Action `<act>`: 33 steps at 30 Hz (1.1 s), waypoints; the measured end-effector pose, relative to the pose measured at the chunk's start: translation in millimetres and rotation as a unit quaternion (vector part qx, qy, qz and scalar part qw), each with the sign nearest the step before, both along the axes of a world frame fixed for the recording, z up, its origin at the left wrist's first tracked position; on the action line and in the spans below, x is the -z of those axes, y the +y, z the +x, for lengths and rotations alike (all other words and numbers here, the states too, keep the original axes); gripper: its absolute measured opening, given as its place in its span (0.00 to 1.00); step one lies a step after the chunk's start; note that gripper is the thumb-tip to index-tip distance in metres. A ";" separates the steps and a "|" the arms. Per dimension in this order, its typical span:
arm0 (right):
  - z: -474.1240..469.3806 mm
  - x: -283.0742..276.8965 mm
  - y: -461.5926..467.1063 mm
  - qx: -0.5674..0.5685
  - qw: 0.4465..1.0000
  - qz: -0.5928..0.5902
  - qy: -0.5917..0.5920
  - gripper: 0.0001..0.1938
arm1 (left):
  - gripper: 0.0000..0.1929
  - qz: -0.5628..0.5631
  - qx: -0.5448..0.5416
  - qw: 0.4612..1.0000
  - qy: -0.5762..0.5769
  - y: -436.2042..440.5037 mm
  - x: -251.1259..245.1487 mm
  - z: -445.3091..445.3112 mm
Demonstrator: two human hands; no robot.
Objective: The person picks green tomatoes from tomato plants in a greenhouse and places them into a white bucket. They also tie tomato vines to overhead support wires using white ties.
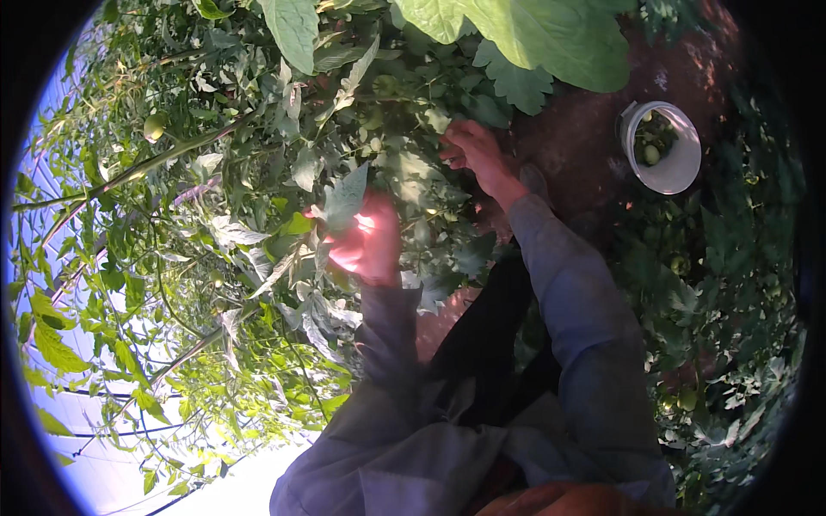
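Observation:
Among the leafy tomato plants, my left hand (pixel 369 238) is raised in a bright patch of sun, its fingers partly behind a leaf (pixel 346 197); whether it grips anything is hidden. My right hand (pixel 476 149) reaches into the foliage further up the view, fingers bent at the edge of the leaves, and what lies between the fingertips cannot be made out. Small green tomatoes (pixel 375 144) hang between the two hands. A pale green tomato (pixel 154 128) hangs at the upper left.
A white plastic bucket (pixel 674 169) with green tomatoes and leafy bits inside stands on the reddish soil (pixel 568 138) at the right. Large leaves (pixel 529 39) hang close at the top. More plants (pixel 710 258) line the right side. Long stems (pixel 168 155) cross the left.

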State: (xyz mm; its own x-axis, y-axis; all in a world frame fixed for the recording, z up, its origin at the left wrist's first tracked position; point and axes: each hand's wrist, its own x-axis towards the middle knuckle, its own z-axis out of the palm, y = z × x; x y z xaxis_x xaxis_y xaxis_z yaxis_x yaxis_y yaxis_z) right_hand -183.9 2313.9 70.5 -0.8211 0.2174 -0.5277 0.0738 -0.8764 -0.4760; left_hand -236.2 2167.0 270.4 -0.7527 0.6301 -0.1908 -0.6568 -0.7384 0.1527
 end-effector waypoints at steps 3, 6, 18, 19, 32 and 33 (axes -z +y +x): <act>-53.5 -18.1 -12.0 0.030 0.997 0.006 -0.064 0.17 | 0.07 -0.005 -0.048 0.998 -0.039 -11.4 4.7 0.6; -82.2 -6.4 -14.2 0.076 0.994 -0.018 -0.078 0.15 | 0.02 0.050 -0.003 0.998 -0.040 -16.4 9.1 6.8; -82.2 -8.7 -16.2 0.205 0.976 -0.075 -0.004 0.08 | 0.07 -0.026 0.075 0.996 0.045 -35.6 13.8 -9.6; -88.6 -9.0 -13.2 0.199 0.977 -0.070 -0.004 0.09 | 0.07 -0.027 0.088 0.994 0.059 -31.6 14.1 -13.3; 35.2 101.9 85.9 0.026 0.943 0.275 -0.185 0.12 | 0.16 -0.010 0.169 0.986 -0.005 -1.7 90.9 -16.2; 59.1 105.4 86.9 0.028 0.936 0.279 -0.214 0.13 | 0.19 -0.021 0.185 0.982 -0.032 4.9 89.8 -18.9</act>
State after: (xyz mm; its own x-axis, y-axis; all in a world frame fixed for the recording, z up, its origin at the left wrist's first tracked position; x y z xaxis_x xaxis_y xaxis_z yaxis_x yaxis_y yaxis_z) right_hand -124.8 2400.8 -34.9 -0.5387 0.5941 -0.5973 0.3237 -0.5086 -0.7978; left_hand -255.1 2171.8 180.6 -0.4601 0.8482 -0.2622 -0.8878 -0.4419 0.1284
